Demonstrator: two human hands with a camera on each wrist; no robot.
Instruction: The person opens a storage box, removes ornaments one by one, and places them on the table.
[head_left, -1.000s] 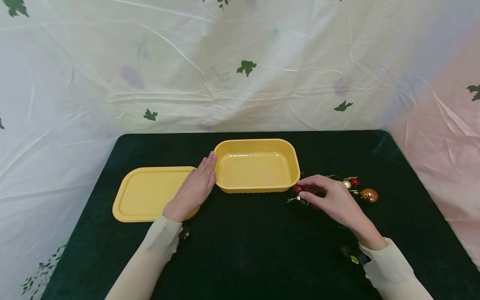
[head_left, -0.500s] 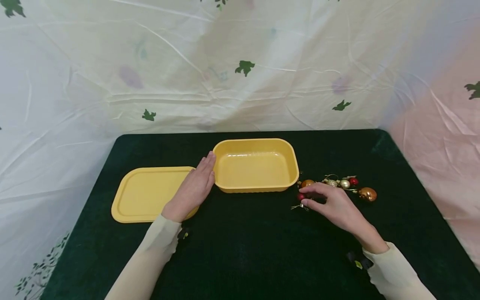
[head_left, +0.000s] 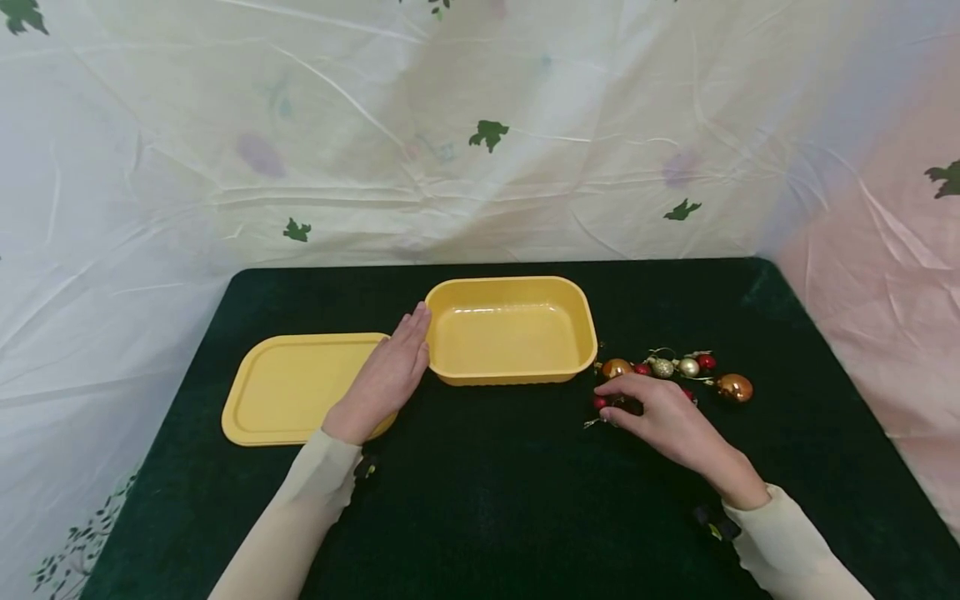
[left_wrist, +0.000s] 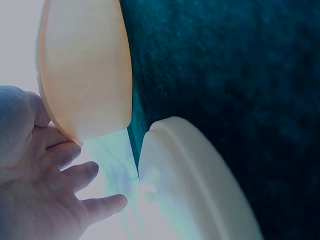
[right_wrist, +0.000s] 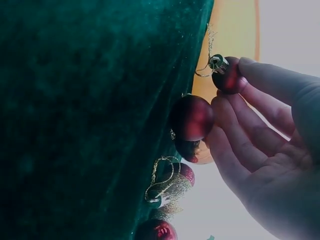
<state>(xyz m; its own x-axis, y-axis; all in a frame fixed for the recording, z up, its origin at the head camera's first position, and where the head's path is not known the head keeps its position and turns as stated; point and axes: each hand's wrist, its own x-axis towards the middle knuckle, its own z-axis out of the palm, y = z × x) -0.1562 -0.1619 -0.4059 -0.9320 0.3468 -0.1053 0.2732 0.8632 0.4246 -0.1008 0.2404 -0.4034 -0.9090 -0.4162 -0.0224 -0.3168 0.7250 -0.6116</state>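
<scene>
A yellow plastic box (head_left: 512,372) stands in the middle of the table with nothing inside. My left hand (head_left: 385,375) rests straight fingers against its left wall, as the left wrist view (left_wrist: 47,185) also shows. To the left lies the yellow lid (head_left: 285,392), partly under the left forearm and hand. At the right, my right hand (head_left: 667,421) pinches a small red bauble (right_wrist: 230,76) with a gold string between thumb and fingertips, just above the cloth. A second, dark red bauble (right_wrist: 192,117) touches or nearly touches its other fingers.
Several more baubles lie beyond the right hand: an orange one (head_left: 617,368) by the box corner, a glittery gold one (head_left: 662,367), a smooth gold one (head_left: 688,367), a red one (head_left: 707,362) and a copper one (head_left: 734,387). A dark green cloth (head_left: 480,500) covers the table.
My right hand has shifted slightly towards me with the red bauble, away from the box corner, uncovering the orange bauble and others. The left hand stays against the box.
</scene>
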